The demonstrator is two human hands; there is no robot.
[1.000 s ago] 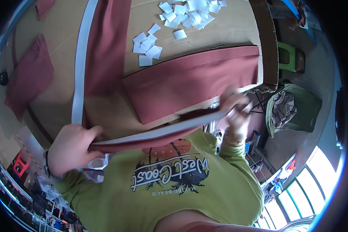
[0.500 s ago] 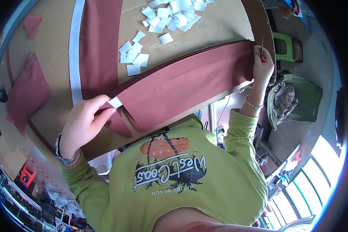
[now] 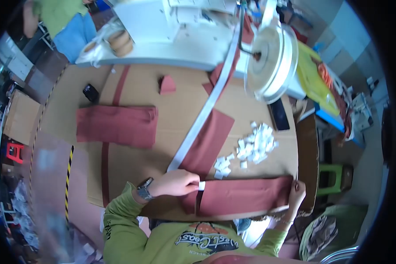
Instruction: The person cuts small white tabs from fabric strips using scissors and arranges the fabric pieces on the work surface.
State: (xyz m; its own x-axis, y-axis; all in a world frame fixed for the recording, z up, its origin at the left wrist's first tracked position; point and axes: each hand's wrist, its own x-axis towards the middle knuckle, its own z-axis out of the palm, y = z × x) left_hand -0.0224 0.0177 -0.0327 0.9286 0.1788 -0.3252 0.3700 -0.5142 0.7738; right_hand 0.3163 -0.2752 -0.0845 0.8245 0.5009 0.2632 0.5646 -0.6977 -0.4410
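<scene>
My left hand (image 3: 180, 182), with a watch on its wrist, pinches a small white label (image 3: 201, 185) at the left end of a long dark-red fabric strip (image 3: 246, 196). At the strip's right end, my right hand (image 3: 297, 190) is closed on the corner of the cloth. The strip lies flat along the near edge of the cardboard-covered table (image 3: 163, 154). Just beyond it are a small group of white labels (image 3: 223, 166) and a larger heap of labels (image 3: 257, 144). Another dark-red strip (image 3: 211, 136) runs away from my left hand beside a long white band (image 3: 202, 116).
Folded dark-red cloth (image 3: 116, 126) and a small black object (image 3: 90, 93) lie at left. A phone (image 3: 279, 114) rests near a large white spool (image 3: 270, 64). A white machine (image 3: 145, 20) stands behind. A green stool (image 3: 334, 179) is at right; another person (image 3: 66, 26) is far left.
The view has tilted up, bringing the machine, spool and far table into sight. Both hands keep hold at the strip's two ends. The thin pointed metal tip at my right hand no longer shows clearly.
</scene>
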